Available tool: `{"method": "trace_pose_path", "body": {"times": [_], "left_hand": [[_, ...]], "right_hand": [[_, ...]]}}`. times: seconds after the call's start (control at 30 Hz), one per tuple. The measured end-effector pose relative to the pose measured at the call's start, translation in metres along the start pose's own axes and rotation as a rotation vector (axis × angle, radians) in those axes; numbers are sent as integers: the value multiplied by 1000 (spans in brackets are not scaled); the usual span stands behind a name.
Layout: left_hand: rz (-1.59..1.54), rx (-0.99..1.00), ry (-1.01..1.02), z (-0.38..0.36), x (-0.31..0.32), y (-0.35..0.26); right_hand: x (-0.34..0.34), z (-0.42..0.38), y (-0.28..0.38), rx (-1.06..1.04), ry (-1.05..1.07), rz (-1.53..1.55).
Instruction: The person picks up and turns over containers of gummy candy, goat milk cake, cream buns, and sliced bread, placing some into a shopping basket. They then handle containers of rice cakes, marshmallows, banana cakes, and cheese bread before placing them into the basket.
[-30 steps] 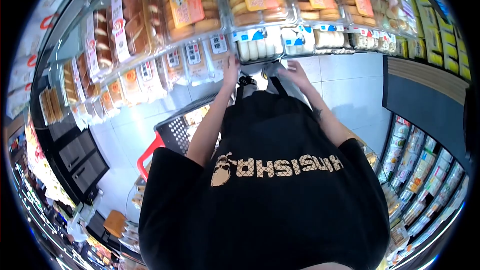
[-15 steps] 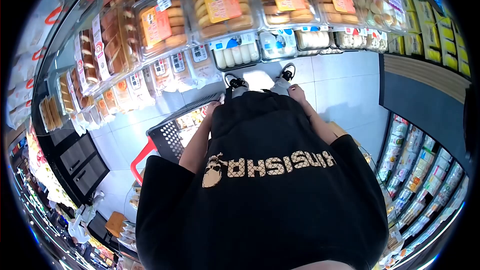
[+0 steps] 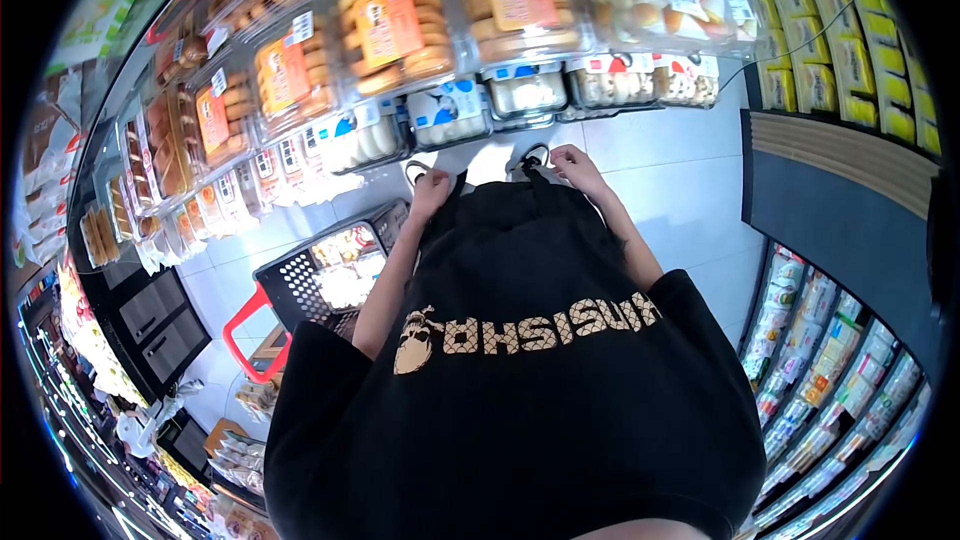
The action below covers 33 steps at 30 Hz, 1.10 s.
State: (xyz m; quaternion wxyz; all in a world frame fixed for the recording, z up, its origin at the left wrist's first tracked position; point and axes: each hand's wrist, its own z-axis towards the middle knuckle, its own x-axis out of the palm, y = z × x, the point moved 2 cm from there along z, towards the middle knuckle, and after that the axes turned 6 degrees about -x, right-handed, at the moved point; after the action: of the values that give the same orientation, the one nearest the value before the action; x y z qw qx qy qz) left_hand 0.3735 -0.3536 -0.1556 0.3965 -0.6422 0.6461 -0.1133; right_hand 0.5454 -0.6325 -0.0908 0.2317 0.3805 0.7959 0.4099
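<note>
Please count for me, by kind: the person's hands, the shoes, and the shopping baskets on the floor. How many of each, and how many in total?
Hands: 2 (left hand, right hand)
Shoes: 2
Basket: 1
Total: 5

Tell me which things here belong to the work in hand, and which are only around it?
In hand: left hand and right hand, empty above the bread packs; black basket beside.

Only around: yellow boxes, drinks shelf, floor tiles.
</note>
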Motion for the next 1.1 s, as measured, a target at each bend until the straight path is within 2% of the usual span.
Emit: {"method": "trace_pose_path", "body": {"times": [0.07,0.13,0.2,0.27,0.33,0.37,0.47,0.53,0.63,0.73,0.77,0.8,0.87,0.97,1.0,1.07,1.1], "left_hand": [[26,86,147,-24,15,-81],[-66,45,407,-47,24,-160],[-410,127,564,-66,39,-221],[-460,200,596,-85,41,-282],[-763,215,495,-97,48,-327],[-911,223,440,-100,50,-344],[-1052,210,433,-90,55,-381],[-1119,201,475,-87,57,-397],[-1092,248,508,-83,58,-406],[-1010,229,376,-84,57,-401],[-925,282,353,-93,54,-402],[-803,230,310,-94,52,-393],[-789,212,207,-103,44,-385],[-594,559,100,-109,25,-371],[-549,529,123,-113,17,-368],[-449,667,124,-114,4,-358],[-561,635,180,-114,0,-355]], "right_hand": [[-27,-10,33,-29,24,93],[-50,-24,76,-51,38,239],[-70,-37,121,-98,17,371],[-90,-45,153,-190,36,509],[-104,-55,185,-254,-7,719],[-112,-56,196,-286,13,811],[-126,-55,209,-344,54,1040],[-131,-50,212,-354,55,1127],[-130,-49,213,-383,61,1101],[-126,-57,211,-361,-56,1029],[-123,-60,210,-344,-107,1002],[-121,-64,213,-325,-93,972],[-119,-69,219,-285,-64,913],[-112,-64,207,-224,113,742],[-109,-65,205,-197,152,672],[-96,-67,214,-207,110,520],[-91,-65,213,-217,119,477]]}}
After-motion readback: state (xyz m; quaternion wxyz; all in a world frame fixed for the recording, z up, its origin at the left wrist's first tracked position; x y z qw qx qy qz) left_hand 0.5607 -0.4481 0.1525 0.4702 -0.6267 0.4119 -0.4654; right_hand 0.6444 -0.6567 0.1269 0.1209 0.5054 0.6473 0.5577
